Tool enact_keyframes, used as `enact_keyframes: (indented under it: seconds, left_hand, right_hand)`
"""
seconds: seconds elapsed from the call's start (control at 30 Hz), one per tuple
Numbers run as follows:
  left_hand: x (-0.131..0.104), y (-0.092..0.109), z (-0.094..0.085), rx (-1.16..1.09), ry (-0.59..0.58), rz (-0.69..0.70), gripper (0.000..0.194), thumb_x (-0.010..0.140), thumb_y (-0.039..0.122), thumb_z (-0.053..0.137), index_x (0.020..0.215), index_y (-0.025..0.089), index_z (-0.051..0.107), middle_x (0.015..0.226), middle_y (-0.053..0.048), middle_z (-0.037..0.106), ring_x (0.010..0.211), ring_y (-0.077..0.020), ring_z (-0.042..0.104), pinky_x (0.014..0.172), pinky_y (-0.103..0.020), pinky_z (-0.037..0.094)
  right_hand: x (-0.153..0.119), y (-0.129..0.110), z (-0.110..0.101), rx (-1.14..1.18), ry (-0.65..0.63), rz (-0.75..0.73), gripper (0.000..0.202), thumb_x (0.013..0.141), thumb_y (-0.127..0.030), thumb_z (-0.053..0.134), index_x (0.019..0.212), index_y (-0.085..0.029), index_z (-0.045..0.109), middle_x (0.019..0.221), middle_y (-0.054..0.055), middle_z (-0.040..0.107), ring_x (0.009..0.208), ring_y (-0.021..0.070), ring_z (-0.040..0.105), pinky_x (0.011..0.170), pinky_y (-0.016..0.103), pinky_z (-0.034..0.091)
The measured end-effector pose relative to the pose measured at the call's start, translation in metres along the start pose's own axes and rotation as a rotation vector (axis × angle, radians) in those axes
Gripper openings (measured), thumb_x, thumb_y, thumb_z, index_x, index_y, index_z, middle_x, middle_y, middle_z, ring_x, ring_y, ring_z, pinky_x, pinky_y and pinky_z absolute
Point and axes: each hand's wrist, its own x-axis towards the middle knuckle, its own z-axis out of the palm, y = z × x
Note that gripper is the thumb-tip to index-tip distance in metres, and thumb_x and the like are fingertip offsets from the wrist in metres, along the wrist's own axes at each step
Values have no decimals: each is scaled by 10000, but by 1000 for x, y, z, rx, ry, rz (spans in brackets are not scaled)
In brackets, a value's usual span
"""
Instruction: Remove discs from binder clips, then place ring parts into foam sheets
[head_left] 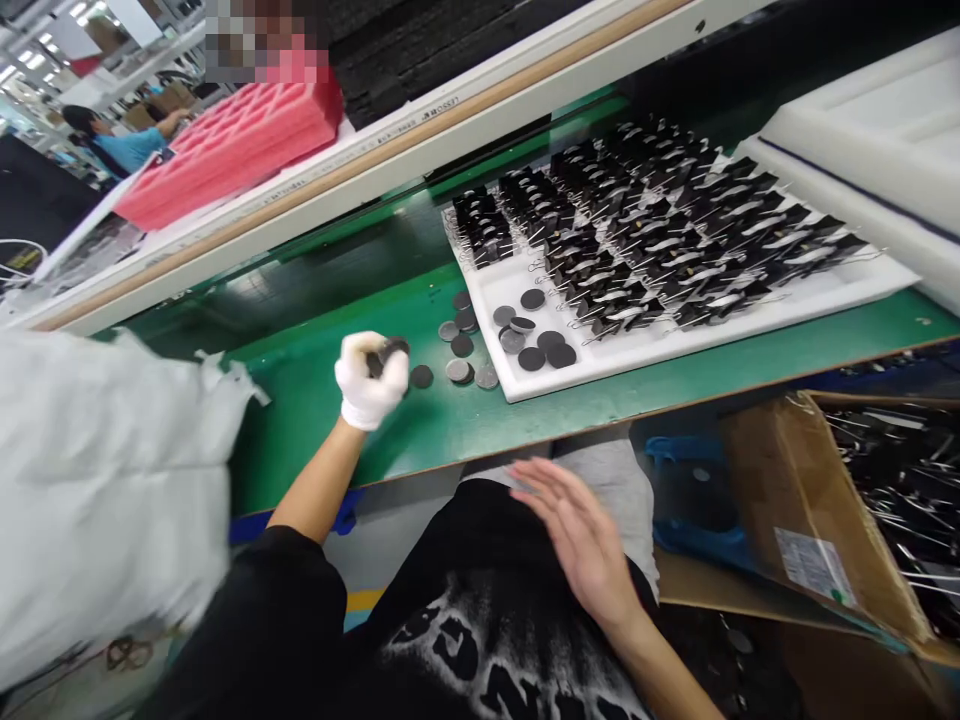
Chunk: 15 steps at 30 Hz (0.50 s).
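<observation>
My left hand [369, 385], in a white glove, pinches a dark round disc [393, 350] above the green tabletop [300, 420]. Just right of it lie several loose discs [422, 376], some black and some grey, on the green surface. More discs [551, 345] rest in the near left corner of a white foam tray [517, 385]. Rows of black clip-like parts [652, 240] with thin wires fill the rest of that tray. My bare right hand [581, 530] hovers over my lap with its fingers stretched out, slightly blurred, holding nothing.
A large white sack [112, 480] stands at the left. Pink foam trays [240, 140] sit on the ledge beyond the rail [375, 150]. At the right is a cardboard box [795, 500] of black parts, with more white foam [885, 120] above. A person [127, 145] is in the background.
</observation>
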Motion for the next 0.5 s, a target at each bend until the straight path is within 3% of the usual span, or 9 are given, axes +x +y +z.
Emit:
enact_keyframes:
  seconds: [0.03, 0.07, 0.13, 0.2, 0.27, 0.33, 0.4, 0.5]
  left_hand:
    - [-4, 19, -7, -36, -88, 131, 191, 916, 422, 544, 875, 236, 539, 724, -1, 594, 582, -140, 574, 575, -301, 459]
    - [-10, 40, -11, -70, -295, 309, 199, 901, 422, 568, 842, 231, 570, 695, 1, 604, 571, -139, 573, 566, -295, 448]
    - [-24, 80, -13, -31, -682, 624, 219, 915, 413, 558, 819, 228, 626, 698, -16, 629, 616, -172, 594, 576, -319, 435]
    - [-39, 111, -6, 29, -825, 787, 257, 945, 406, 524, 824, 217, 649, 767, -50, 656, 684, -219, 605, 588, -366, 428]
    - [-52, 130, 2, 17, -859, 843, 301, 968, 423, 497, 855, 199, 663, 869, -86, 671, 756, -241, 606, 615, -399, 441]
    - [-58, 134, 7, -78, -883, 861, 381, 978, 509, 478, 914, 195, 683, 978, -113, 676, 844, -244, 613, 674, -403, 473]
    - [-54, 120, 3, -141, -850, 806, 473, 971, 609, 453, 1020, 207, 696, 1084, -126, 674, 939, -248, 620, 769, -401, 507]
    - [-33, 68, -12, 43, -641, 481, 509, 959, 592, 492, 1255, 211, 655, 1265, -151, 634, 1123, -289, 604, 961, -453, 503]
  right_hand:
    - [17, -14, 21, 163, -90, 52, 592, 1040, -606, 347, 1461, -241, 546, 1417, 160, 648, 1223, 315, 669, 964, 549, 572]
    - [32, -26, 36, 264, -168, 131, 699, 1042, -658, 211, 1490, -221, 522, 1425, 165, 642, 1236, 320, 664, 961, 570, 567]
    - [52, -40, 52, 374, -217, 283, 789, 1031, -676, 139, 1444, -170, 581, 1312, 165, 708, 1209, 331, 675, 976, 590, 552]
    - [60, -41, 52, 436, -156, 399, 712, 1020, -644, 253, 1320, -159, 680, 1139, 135, 769, 1148, 330, 699, 990, 573, 549]
    - [58, -32, 43, 511, -43, 493, 555, 977, -591, 423, 1192, -190, 739, 1024, 89, 784, 1077, 315, 720, 965, 536, 575]
    - [48, -20, 29, 607, 80, 590, 378, 909, -526, 583, 1060, -230, 762, 970, 45, 777, 988, 276, 731, 891, 475, 613]
    - [32, -10, 8, 711, 202, 659, 215, 833, -440, 707, 938, -259, 753, 964, 20, 762, 926, 234, 722, 774, 394, 632]
    - [-9, 8, -49, 760, 354, 630, 144, 764, -382, 772, 860, -289, 719, 973, 28, 722, 905, 207, 698, 557, 289, 566]
